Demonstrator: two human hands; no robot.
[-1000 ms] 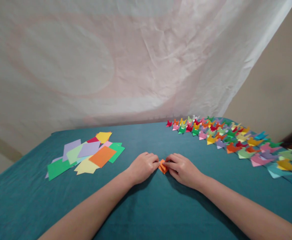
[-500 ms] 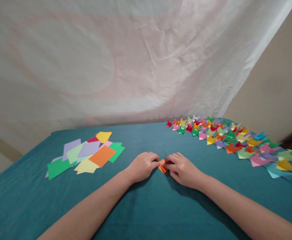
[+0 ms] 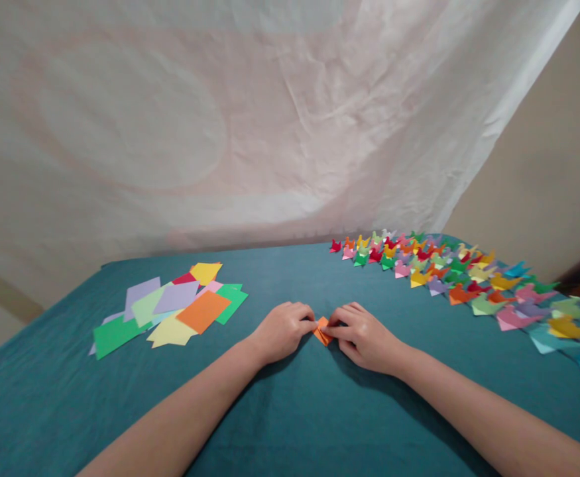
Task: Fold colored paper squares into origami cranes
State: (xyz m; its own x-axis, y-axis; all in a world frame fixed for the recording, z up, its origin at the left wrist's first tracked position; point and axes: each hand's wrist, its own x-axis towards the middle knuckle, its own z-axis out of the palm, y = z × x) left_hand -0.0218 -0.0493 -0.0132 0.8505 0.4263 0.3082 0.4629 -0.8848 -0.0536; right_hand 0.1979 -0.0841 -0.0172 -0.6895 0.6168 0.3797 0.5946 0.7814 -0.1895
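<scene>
A small folded orange paper (image 3: 324, 336) lies on the teal cloth between my two hands, its creased flaps partly covered by fingertips. From the left, my left hand (image 3: 286, 331) pinches the paper's edge with thumb and forefinger, the other fingers curled in. On the opposite side, my right hand (image 3: 364, 336) is closed on the paper too, its fingertips pressing the folds near the middle. Both wrists rest low over the table.
Loose coloured paper sheets (image 3: 175, 311) lie overlapping at the left. Rows of folded paper birds (image 3: 431, 271) in many colours stand along the right side. The teal tablecloth (image 3: 290, 424) covers the table, and a pale hanging sheet (image 3: 270, 119) closes off its back edge.
Almost nothing differs. Both hands keep their hold on the orange paper, with only a very slight shift of the fingertips and of the view.
</scene>
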